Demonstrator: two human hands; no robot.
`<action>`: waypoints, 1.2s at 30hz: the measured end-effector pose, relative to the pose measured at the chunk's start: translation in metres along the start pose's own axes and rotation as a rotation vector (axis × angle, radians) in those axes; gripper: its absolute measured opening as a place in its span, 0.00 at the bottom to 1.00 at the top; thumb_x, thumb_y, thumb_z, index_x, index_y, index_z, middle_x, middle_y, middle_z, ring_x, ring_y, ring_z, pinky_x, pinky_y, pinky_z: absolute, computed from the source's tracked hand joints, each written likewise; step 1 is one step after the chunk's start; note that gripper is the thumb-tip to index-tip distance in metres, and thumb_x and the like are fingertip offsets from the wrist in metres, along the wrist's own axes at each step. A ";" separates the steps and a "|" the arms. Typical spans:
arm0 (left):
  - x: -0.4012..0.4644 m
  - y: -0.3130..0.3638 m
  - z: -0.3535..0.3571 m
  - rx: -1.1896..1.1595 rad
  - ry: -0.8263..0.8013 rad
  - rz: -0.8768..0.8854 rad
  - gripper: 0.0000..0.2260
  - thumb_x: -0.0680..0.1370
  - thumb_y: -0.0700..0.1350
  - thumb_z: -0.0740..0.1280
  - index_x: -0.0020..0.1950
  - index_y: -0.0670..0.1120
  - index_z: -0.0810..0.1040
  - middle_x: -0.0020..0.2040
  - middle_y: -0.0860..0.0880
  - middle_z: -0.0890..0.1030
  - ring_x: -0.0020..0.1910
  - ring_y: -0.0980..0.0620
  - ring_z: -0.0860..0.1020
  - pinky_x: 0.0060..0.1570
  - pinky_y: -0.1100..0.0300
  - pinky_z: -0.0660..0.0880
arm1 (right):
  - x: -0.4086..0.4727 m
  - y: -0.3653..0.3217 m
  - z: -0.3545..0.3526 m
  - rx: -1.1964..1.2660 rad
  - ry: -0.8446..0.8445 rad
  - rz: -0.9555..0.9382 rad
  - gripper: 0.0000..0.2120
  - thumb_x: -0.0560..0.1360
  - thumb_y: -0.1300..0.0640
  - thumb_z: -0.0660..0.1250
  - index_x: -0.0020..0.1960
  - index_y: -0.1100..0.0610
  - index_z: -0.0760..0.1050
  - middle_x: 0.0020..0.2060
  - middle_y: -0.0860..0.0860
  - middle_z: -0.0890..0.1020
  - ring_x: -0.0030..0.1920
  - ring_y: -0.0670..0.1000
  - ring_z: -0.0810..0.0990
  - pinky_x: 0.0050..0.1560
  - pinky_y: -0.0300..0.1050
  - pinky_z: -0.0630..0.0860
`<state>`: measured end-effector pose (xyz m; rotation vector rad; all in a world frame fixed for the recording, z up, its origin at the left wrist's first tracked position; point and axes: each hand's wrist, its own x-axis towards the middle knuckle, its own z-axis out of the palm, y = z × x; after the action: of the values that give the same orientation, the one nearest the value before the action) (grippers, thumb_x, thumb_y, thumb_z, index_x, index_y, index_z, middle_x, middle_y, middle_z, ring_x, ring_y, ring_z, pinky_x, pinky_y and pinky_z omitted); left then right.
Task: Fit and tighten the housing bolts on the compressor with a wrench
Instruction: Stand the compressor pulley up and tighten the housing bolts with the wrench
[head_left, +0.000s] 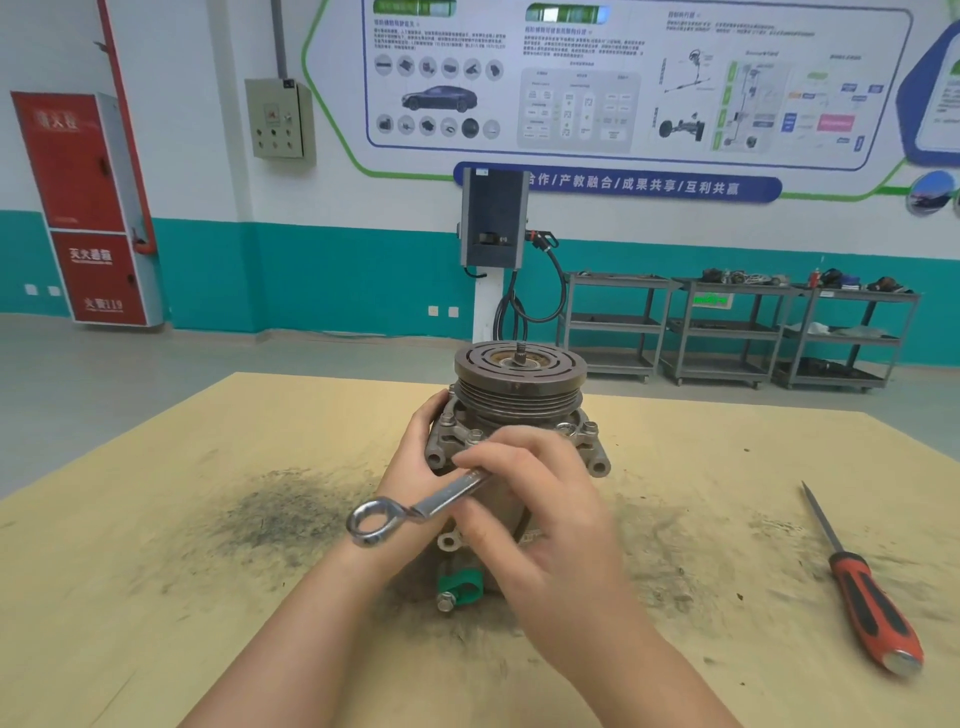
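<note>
The compressor (511, 447) is standing in the middle of the counter (208, 597), with its pulley (521, 371) facing up. The left hand (415, 462) is pressing against the left side of the housing and is steadying it; its fingers are wrapping around the body, not holding any tool. The right hand (540, 499) is closing around the shank of the wrench (415, 512). The ring end of the wrench is sticking out free toward the left, and the working end is hidden under the fingers, near a bolt (474, 435) on the upper flange. I cannot tell if the wrench is really sitting on the bolt head.

To do this step well, I think the person should first seat the wrench fully and squarely on the head, then turn with short, even strokes. The left hand should be holding the housing firmly so it is not rotating on the counter. A screwdriver (865, 587) is lying well apart on the right, unused.
</note>
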<state>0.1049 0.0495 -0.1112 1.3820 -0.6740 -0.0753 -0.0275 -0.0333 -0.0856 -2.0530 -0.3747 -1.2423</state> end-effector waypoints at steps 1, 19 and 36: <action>0.000 0.000 0.000 0.004 -0.004 -0.001 0.36 0.60 0.47 0.81 0.63 0.60 0.71 0.57 0.54 0.84 0.57 0.60 0.81 0.48 0.70 0.76 | 0.001 -0.001 -0.002 -0.011 0.010 -0.006 0.09 0.73 0.52 0.66 0.52 0.52 0.80 0.50 0.42 0.76 0.54 0.47 0.76 0.55 0.36 0.71; -0.006 0.006 -0.003 0.049 -0.035 0.001 0.41 0.60 0.63 0.75 0.71 0.62 0.64 0.64 0.59 0.78 0.58 0.62 0.80 0.50 0.65 0.79 | 0.026 0.013 -0.049 0.862 0.569 0.457 0.12 0.80 0.68 0.48 0.44 0.60 0.68 0.30 0.55 0.80 0.28 0.51 0.73 0.30 0.39 0.72; -0.005 0.003 -0.005 0.065 -0.038 -0.007 0.41 0.58 0.69 0.77 0.67 0.68 0.65 0.63 0.62 0.78 0.59 0.62 0.79 0.50 0.66 0.79 | 0.009 0.014 -0.028 0.511 0.554 0.174 0.17 0.77 0.59 0.57 0.32 0.48 0.75 0.28 0.52 0.76 0.28 0.50 0.73 0.31 0.42 0.71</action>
<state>0.1024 0.0564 -0.1104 1.4485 -0.7083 -0.0855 -0.0340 -0.0637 -0.0755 -1.2277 -0.2128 -1.3727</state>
